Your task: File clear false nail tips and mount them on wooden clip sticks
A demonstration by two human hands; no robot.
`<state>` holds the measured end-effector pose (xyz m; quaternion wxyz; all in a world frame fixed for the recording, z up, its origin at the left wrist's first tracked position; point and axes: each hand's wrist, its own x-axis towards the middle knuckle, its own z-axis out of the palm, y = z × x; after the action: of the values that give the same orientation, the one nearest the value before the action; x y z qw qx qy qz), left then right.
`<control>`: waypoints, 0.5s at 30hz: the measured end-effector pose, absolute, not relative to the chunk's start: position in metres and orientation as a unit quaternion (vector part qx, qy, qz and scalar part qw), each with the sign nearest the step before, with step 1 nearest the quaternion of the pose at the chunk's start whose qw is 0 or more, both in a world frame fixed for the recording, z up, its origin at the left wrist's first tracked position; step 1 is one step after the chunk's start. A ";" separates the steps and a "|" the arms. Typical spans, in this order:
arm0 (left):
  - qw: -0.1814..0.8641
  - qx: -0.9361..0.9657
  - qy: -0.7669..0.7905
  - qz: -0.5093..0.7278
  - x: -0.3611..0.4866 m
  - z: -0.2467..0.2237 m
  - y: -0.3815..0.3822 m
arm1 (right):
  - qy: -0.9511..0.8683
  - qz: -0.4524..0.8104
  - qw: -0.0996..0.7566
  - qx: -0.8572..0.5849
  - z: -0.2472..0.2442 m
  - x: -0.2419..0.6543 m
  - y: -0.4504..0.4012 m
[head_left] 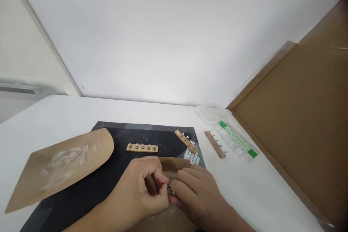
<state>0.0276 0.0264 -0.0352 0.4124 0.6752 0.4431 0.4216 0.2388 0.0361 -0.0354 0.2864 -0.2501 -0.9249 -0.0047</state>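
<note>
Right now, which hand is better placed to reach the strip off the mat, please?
Probably the right hand: it is nearer the strip than the left hand, though both touch a shiny piece.

The single view looks forward and down from the person's head, above and behind the hands. It is near enough that the left hand (145,188) and right hand (194,190) loom large at bottom centre, forearms (94,219) cut by the lower edge. The table (244,188) spreads beyond; the wall (152,36) fills much of the upper half, and cardboard (299,127) runs off the right edge.
</note>
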 end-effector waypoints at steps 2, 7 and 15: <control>0.432 0.667 0.447 0.411 0.027 -0.035 0.025 | -0.929 -0.012 0.276 -0.246 -0.034 0.238 0.035; 0.428 0.667 0.473 0.385 0.026 -0.032 0.022 | -0.935 -0.015 0.262 -0.240 -0.030 0.238 0.035; 0.459 0.639 0.495 0.369 0.028 -0.026 0.022 | -0.932 -0.006 0.271 -0.242 -0.033 0.238 0.035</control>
<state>0.0276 0.0216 -0.0265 0.4586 0.6388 0.4953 0.3692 0.2379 0.0354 -0.0332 0.2709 -0.2423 -0.9316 -0.0059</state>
